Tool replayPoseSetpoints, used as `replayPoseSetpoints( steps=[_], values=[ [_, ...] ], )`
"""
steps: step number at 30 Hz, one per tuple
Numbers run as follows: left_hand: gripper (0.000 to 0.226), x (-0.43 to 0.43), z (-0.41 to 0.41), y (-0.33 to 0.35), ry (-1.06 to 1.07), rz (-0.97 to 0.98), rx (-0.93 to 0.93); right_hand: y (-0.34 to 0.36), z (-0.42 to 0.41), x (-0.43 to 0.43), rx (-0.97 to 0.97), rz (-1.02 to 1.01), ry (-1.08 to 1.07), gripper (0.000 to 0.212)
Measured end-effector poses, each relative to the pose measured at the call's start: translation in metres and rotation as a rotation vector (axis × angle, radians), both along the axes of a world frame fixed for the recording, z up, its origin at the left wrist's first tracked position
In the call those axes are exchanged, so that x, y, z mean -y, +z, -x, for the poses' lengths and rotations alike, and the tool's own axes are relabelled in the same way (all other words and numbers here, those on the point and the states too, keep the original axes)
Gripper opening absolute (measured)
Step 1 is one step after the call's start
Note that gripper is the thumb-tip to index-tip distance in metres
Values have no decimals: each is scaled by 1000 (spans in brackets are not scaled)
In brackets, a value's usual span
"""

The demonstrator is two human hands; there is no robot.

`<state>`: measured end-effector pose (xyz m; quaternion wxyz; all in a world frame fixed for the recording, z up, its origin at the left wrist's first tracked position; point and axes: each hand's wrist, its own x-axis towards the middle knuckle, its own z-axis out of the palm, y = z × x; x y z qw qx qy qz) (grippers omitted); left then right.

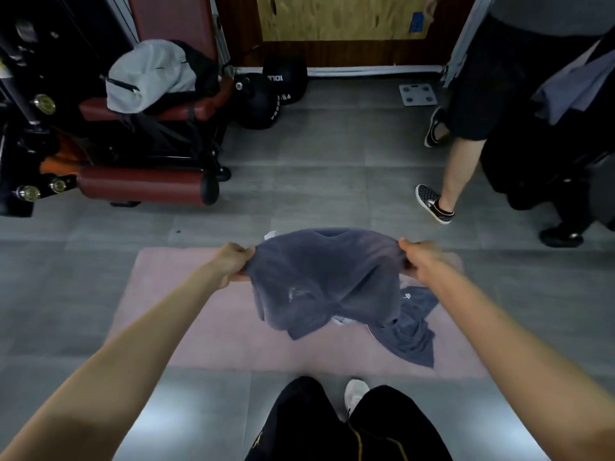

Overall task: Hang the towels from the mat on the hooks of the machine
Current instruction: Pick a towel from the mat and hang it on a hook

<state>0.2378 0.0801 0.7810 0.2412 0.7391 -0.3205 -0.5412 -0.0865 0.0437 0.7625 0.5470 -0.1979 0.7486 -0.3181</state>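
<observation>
- The left hand (234,261) and right hand (417,259) hold a blue-grey towel (322,277) stretched between them above the pink mat (186,311). The fingers of each hand are curled and pinch its upper edge.
- A second towel (412,334) lies crumpled on the mat, with something white (342,321) partly hidden under it.
- A similar cloth (575,88) drapes over the dark machine (532,181) on the right, so one towel is possibly hung already.
- The held towel is not yet on a hook, and no hooks are visible.
</observation>
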Motion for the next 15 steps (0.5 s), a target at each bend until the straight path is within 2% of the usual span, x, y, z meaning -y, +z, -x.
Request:
replayPoseSetpoints(
  steps=[3, 6, 8, 10, 13, 15],
  values=[
    [26, -7, 25, -5, 152, 2, -75, -5, -18, -8, 195, -73, -61, 20],
    [19, -11, 36, -16, 200, 4, -128, -8, -31, -15, 323, -119, -121, 16],
    [7, -16, 41, -18, 179, 25, -134, -10, -41, -23, 314, -136, -94, 15],
    [28, -19, 45, -19, 116, 66, -103, -11, -52, -32, 281, -152, -47, 15],
    [27, -23, 55, -14, -61, 109, -38, -9, -64, -42, 294, -143, -18, 16],
    [30, -24, 61, -12, -105, 99, -47, -6, -69, -44, 335, -120, -14, 18]
  ],
)
